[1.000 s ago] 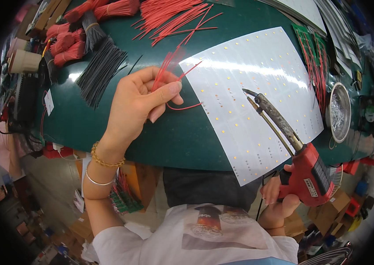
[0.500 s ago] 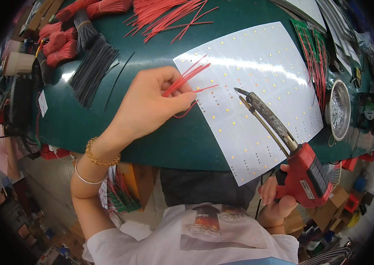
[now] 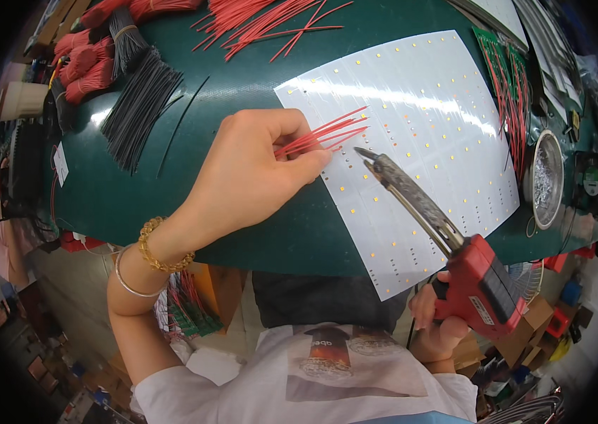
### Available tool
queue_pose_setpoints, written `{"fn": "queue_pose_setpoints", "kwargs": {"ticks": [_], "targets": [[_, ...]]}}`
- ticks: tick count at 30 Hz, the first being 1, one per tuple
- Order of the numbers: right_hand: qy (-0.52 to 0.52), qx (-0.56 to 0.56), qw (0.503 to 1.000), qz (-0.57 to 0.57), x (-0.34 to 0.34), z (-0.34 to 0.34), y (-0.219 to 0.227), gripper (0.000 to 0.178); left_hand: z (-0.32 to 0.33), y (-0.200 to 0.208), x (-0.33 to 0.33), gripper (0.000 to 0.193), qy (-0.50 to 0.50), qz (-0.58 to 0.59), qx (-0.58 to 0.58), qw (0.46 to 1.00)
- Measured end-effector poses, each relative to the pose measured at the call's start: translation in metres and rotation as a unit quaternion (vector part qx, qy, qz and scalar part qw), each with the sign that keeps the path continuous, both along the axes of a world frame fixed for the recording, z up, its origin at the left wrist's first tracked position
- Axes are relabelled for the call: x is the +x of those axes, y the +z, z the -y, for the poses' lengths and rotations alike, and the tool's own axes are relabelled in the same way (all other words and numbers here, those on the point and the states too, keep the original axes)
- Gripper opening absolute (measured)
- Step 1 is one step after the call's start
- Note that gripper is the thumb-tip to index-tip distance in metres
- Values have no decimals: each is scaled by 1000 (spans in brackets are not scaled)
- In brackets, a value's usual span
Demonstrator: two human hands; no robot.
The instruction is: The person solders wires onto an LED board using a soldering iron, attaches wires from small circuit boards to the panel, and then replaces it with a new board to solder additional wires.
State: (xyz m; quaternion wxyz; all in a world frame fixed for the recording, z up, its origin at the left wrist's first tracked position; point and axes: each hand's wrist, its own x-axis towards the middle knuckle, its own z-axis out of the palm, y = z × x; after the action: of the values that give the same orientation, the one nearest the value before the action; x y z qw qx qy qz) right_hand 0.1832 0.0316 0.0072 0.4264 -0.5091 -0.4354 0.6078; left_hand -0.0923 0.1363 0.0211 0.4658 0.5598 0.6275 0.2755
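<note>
My left hand [image 3: 260, 169] pinches a small bunch of red wires [image 3: 323, 134] between thumb and fingers. Their free ends fan out to the right over the left edge of a white LED circuit board sheet [image 3: 419, 141], dotted with small yellow chips and rows of pads. In my right hand [image 3: 434, 318], at the sheet's near right, is a red-handled soldering gun [image 3: 482, 290]. Its dark tip points up and left, close to the wire ends; whether it touches the board I cannot tell. A thin metal feed tube runs alongside the barrel.
Loose red wires [image 3: 270, 21] lie at the back, and black wires [image 3: 140, 109] with bundled red wires [image 3: 90, 74] at the left. To the right stand a metal bowl [image 3: 545, 180] and green circuit boards with red wires [image 3: 504, 92]. The green table [image 3: 277, 244] curves along its near edge.
My left hand has moved slightly right, and its wire ends now gather closer together over the board. The soldering gun's tip has shifted left toward those ends.
</note>
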Motion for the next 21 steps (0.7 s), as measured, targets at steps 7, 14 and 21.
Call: {"fn": "queue_pose_setpoints", "kwargs": {"ticks": [7, 14, 21], "targets": [[17, -13, 1000, -10, -6, -5, 1, 84, 1, 0, 3, 16, -1, -32, 33, 999], [30, 121, 980, 154, 10, 4, -19, 74, -2, -2, 0, 17, -21, -43, 58, 997], [-17, 27, 999, 20, -10, -4, 4, 86, -2, -1, 1, 16, -23, -61, 57, 996]]}}
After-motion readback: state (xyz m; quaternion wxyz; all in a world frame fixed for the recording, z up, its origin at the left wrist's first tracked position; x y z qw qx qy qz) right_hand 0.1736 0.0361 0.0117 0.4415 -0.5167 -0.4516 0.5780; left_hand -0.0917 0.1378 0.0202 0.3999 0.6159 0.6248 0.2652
